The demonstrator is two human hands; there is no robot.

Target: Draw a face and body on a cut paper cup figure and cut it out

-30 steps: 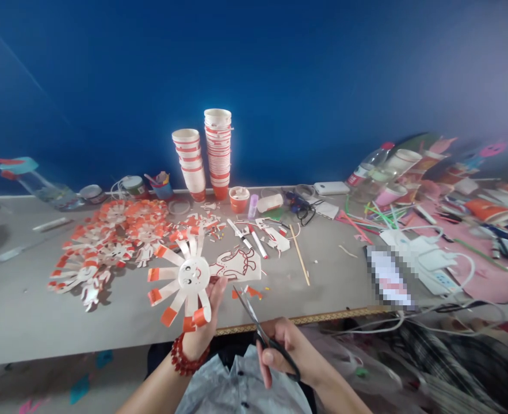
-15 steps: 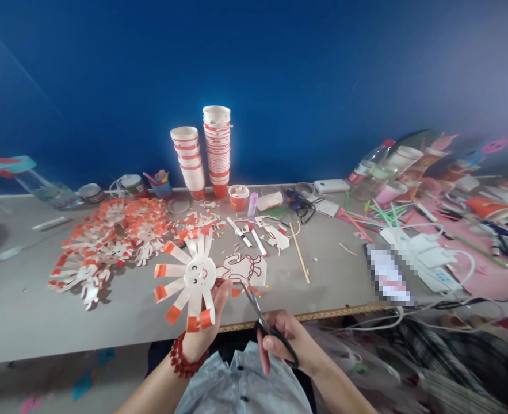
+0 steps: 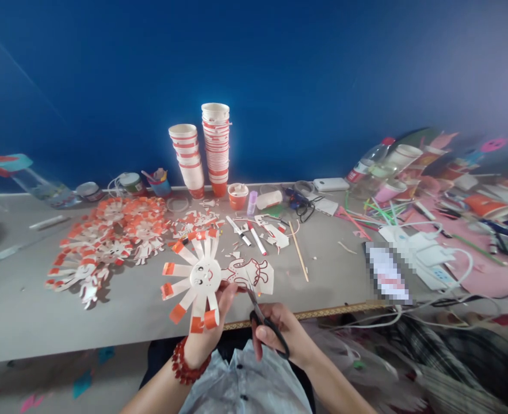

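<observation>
My left hand is closed on a paper cutout, a cut-open cup with a smiling face on its round base and strips fanned out, orange at their ends. From its right side extends a white piece with a body outline drawn in dark red. In my right hand are black-handled scissors, fingers through the loops. Their blades lie at the lower edge of the drawn piece; whether they bite into the paper is hard to tell.
Finished-looking paper figures pile up at left. Two tall cup stacks stand by the blue wall. Markers, a wooden stick and scraps lie behind my hands. At right are a phone and a white power strip.
The cutout in my left hand has shifted slightly to the right and turned a little. The scissors have moved slightly left, their blades now closer together against the drawn piece.
</observation>
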